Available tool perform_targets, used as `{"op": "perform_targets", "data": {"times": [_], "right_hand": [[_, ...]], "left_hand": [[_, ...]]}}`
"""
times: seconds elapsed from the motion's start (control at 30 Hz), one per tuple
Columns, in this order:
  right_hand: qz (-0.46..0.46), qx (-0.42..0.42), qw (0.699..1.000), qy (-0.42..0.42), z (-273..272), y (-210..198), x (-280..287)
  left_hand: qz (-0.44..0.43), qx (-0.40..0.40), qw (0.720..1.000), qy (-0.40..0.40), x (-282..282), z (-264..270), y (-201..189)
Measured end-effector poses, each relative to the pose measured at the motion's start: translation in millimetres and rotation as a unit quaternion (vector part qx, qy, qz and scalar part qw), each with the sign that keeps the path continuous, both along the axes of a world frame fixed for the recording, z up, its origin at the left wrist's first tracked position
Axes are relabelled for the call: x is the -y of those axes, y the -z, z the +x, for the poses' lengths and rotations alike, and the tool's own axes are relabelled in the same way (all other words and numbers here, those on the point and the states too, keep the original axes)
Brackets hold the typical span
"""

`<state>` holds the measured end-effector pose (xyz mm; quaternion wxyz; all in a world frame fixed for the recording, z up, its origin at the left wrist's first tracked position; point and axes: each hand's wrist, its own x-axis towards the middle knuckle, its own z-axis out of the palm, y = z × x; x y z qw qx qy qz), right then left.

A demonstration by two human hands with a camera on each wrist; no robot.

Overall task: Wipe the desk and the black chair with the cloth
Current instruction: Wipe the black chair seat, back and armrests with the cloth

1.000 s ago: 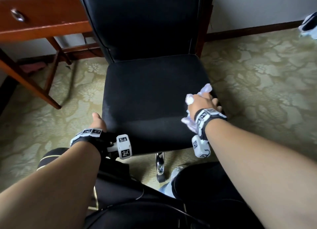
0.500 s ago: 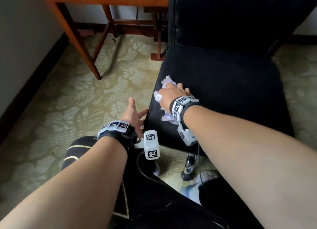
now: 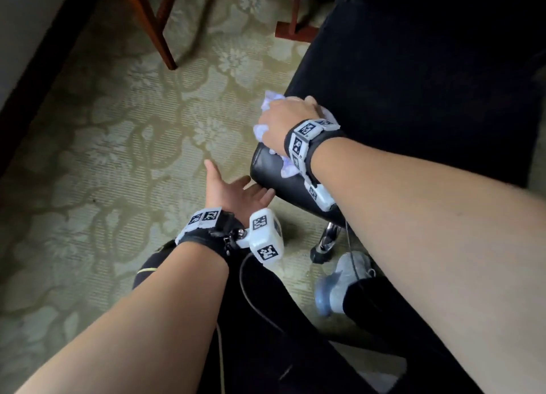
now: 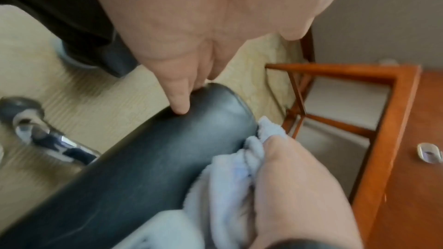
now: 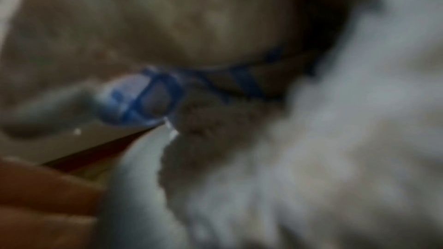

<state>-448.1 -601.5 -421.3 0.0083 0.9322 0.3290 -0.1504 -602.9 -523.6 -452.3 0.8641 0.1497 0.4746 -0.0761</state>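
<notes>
The black chair (image 3: 413, 83) fills the right of the head view, and its glossy seat corner (image 4: 143, 158) shows in the left wrist view. My right hand (image 3: 283, 118) lies over the front-left corner of the seat and grips the pale cloth (image 3: 261, 132), pressing it on the corner. The cloth (image 4: 227, 177) bunches under the thumb of the right hand (image 4: 299, 186). The right wrist view is blurred and shows mostly cloth (image 5: 311, 158). My left hand (image 3: 233, 192) is open just below that corner, with one fingertip (image 4: 179, 109) touching the seat's front edge.
The wooden desk's legs (image 3: 150, 24) stand on the patterned carpet at the upper left; its drawer front and metal handle (image 4: 429, 155) show in the left wrist view. A chrome chair leg with a caster (image 3: 325, 243) and my grey shoe (image 3: 339, 284) are under the seat.
My right hand has dragged the cloth from the seat's right edge across to its front-left corner. My left hand came off the seat corner and opened. The view has swung left and down.
</notes>
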Motion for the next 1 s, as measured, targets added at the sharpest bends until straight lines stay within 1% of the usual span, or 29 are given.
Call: {"op": "perform_targets", "data": {"times": [0.07,0.1,0.17,0.23,0.3,0.4,0.5,0.57,0.67,0.73,0.8,0.87,0.9,0.93,0.97,1.0], "right_hand": [[0.011,0.024,0.999,-0.031,-38,20,6],[0.021,0.050,0.998,-0.045,-57,31,13],[0.048,0.108,0.991,-0.062,-91,45,33],[0.080,0.157,0.983,-0.057,-116,52,55],[0.097,0.152,0.984,-0.015,-130,50,81],[0.095,0.123,0.985,0.081,-140,44,140],[0.076,0.125,0.975,0.167,-145,29,210],[0.082,0.119,0.962,0.234,-139,26,253],[0.128,0.109,0.930,0.328,-126,32,296],[0.147,0.125,0.909,0.370,-122,38,312],[0.169,0.138,0.880,0.422,-123,41,325],[0.193,0.148,0.840,0.484,-125,45,345],[0.206,0.146,0.822,0.511,-125,45,353],[0.219,0.133,0.799,0.544,-125,46,359],[0.236,0.122,0.773,0.575,-124,44,363],[0.252,0.117,0.745,0.607,-123,45,366]], "left_hand": [[-0.029,0.033,0.999,-0.023,1,-16,8],[-0.032,0.049,0.998,-0.026,4,-22,11],[-0.009,0.063,0.998,0.005,14,-28,9],[0.030,0.076,0.996,0.037,21,-31,-2],[0.052,0.095,0.993,0.053,28,-34,-16],[0.081,0.096,0.989,0.072,48,-35,-39],[0.116,0.081,0.985,0.096,78,-28,-58],[0.113,0.078,0.986,0.092,91,-19,-58],[0.080,0.093,0.990,0.072,103,1,-40],[0.092,0.087,0.989,0.076,107,11,-30],[0.113,0.084,0.987,0.081,111,17,-24],[0.148,0.078,0.979,0.118,116,16,-23],[0.152,0.076,0.978,0.125,117,16,-18],[0.176,0.061,0.973,0.136,118,15,-14],[0.203,0.041,0.965,0.161,116,14,-8],[0.249,0.008,0.949,0.193,113,14,1]]}}
